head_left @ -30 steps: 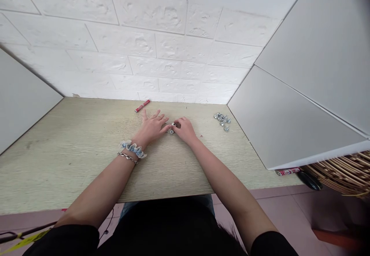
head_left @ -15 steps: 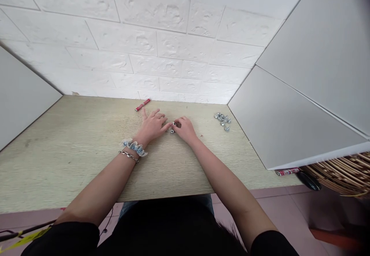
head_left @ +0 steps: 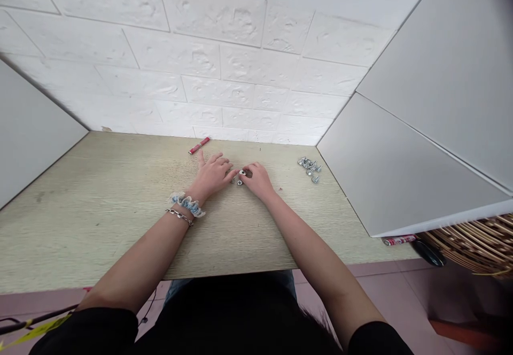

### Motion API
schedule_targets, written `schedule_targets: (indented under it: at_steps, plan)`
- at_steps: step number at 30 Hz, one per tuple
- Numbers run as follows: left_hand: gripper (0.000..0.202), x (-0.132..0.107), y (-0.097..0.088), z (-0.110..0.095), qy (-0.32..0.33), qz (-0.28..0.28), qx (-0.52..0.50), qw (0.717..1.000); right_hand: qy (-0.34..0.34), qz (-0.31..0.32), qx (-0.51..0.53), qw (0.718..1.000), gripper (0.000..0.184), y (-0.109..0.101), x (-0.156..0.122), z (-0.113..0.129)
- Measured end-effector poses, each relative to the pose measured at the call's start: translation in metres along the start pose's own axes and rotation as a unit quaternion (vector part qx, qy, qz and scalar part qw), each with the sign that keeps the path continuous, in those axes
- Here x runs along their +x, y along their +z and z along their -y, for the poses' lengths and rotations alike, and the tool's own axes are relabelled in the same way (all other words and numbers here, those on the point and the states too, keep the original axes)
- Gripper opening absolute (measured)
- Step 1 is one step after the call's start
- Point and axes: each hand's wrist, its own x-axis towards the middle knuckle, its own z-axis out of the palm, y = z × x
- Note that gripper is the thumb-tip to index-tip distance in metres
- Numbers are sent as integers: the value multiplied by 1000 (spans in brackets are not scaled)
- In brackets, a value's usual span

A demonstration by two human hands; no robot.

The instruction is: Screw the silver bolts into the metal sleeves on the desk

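Both my hands rest far out on a pale wooden desk (head_left: 100,221). My left hand (head_left: 212,176) lies flat with its fingers spread, and its fingertips touch a small silver metal fastener (head_left: 239,177). From the right, my right hand (head_left: 257,179) has its fingers curled and pinched on that same fastener. On my left wrist are a blue frilly band and a chain bracelet. To the right of my hands lies a small heap of similar silver fasteners (head_left: 309,167).
A red tube (head_left: 199,145) lies near the white brick wall behind my hands. Grey panels stand at both sides of the desk. A wicker basket (head_left: 473,237), a red pen-like item (head_left: 398,240) and a dark object sit low on the right.
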Motion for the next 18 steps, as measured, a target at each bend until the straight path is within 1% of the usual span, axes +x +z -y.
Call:
schedule_targets:
  at_steps: [1, 4, 6, 9, 11, 13, 15, 16, 18]
  plan:
    - [37, 0, 0, 0, 1, -1, 2, 1000, 3, -5, 4, 1000, 23, 0, 0, 1]
    - [39, -1, -2, -2, 5, -17, 4, 1000, 17, -32, 29, 999, 45, -1, -2, 2]
    - [42, -2, -5, -4, 10, -30, 8, 999, 25, -51, 46, 997, 51, -4, -3, 2]
    - [44, -4, -11, -6, 15, -40, 8, 999, 18, -79, 44, 996, 40, -16, -3, -1]
    - [44, -5, -14, -5, 14, -45, 4, 999, 6, -108, 14, 994, 29, -29, -3, -6]
    - [42, -6, -15, -4, 10, -55, -3, 998, 5, -145, -26, 989, 23, -45, -2, -13]
    - [40, -7, -15, -3, 4, -69, -11, 998, 18, -207, -55, 977, 22, -62, -1, -22]
    - [40, -7, -16, -2, 2, -75, -14, 997, 29, -253, -62, 965, 22, -70, 0, -27]
    - [38, -8, -17, -2, 2, -86, -20, 996, 56, -349, -62, 933, 21, -86, 0, -37]
